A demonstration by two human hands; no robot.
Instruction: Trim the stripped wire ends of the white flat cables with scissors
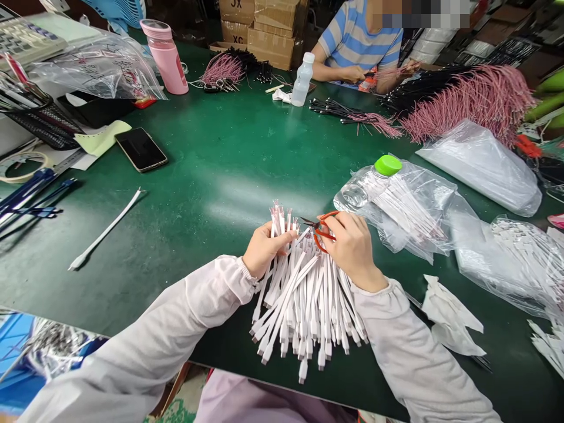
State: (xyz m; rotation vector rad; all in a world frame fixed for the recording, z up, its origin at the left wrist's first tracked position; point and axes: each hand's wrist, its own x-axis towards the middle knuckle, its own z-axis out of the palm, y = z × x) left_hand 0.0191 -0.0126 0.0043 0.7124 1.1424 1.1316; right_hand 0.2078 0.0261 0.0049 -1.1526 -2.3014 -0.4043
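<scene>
A thick pile of short white cables (304, 299) lies at the front of the green table, plugs toward me and stripped wire ends pointing away. My left hand (268, 245) is closed around several of these cables near their bare ends, thumb on top. In my right hand (352, 244) are small scissors (324, 229) with orange-red handles. Their dark blades point left, close to the wire ends by my left thumb, and look slightly parted. Whether the blades touch a wire I cannot tell. One single white cable (108, 229) lies apart on the left.
A phone (141, 150), pen holder (42, 117) and pink bottle (165, 56) stand at the left. Bagged white cables (409, 205) and a green-capped bottle (374, 176) lie right. Across the table a person in a striped shirt (356, 35) handles wires beside a pink-and-black wire heap (476, 100).
</scene>
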